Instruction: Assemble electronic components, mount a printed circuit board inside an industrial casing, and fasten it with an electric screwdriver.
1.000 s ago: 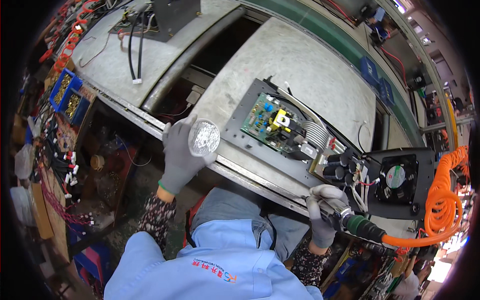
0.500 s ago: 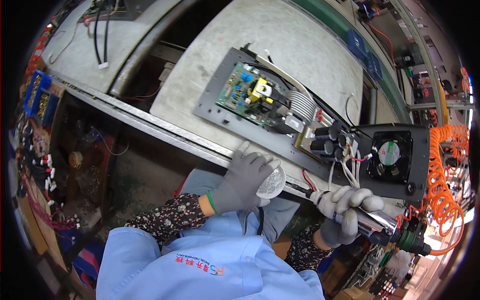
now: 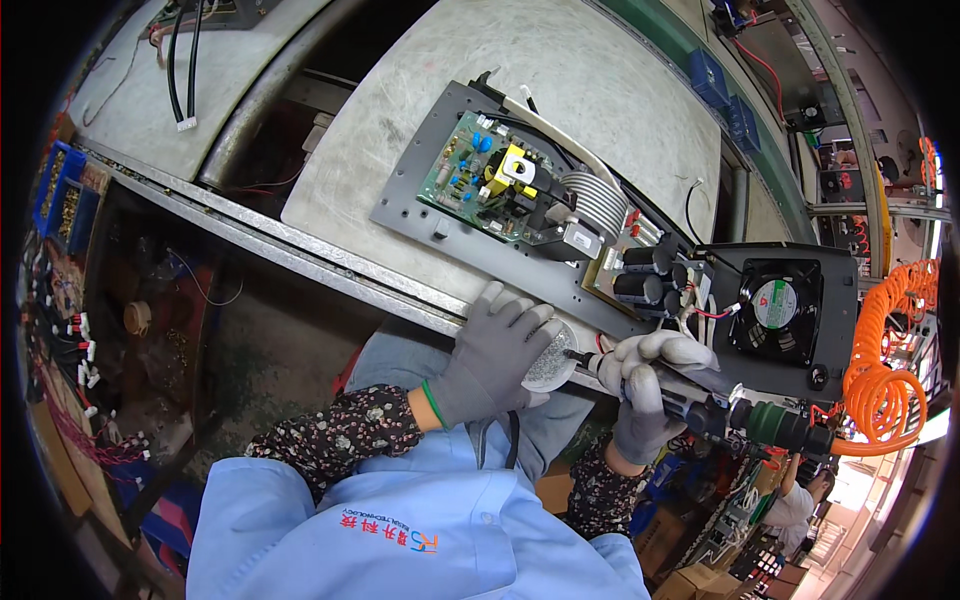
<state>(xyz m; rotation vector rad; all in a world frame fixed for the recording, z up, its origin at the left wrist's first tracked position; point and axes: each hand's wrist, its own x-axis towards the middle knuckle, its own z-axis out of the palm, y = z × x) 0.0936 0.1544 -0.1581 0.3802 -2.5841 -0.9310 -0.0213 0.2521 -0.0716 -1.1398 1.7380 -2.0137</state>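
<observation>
My left hand (image 3: 492, 358), in a grey glove with a green cuff, holds a shallow round dish (image 3: 556, 366) by its left side at the front edge of the workbench. Small silvery pieces, probably screws, fill the dish. A silver air screwdriver (image 3: 688, 404) with a dark green and black rear end lies in my gloved right hand (image 3: 645, 382), fingers wrapped round it. Its dark bit points left and reaches the dish's right side; whether it touches a piece is too small to tell. Just beyond my hands lies a grey metal chassis plate (image 3: 420, 205) bearing a green circuit board (image 3: 455, 172).
An orange coiled hose (image 3: 880, 380) runs from the screwdriver's rear at the right. The chassis carries black capacitors (image 3: 640, 289) and a fan (image 3: 776, 305). Blue bins (image 3: 708, 78) line the far side, and a blue bin (image 3: 62, 195) of small metal parts stands far left.
The screwdriver in my right hand has moved left, bringing its bit to the dish. My left hand stays at the dish, which is now partly behind the bit. The view has shifted slightly.
</observation>
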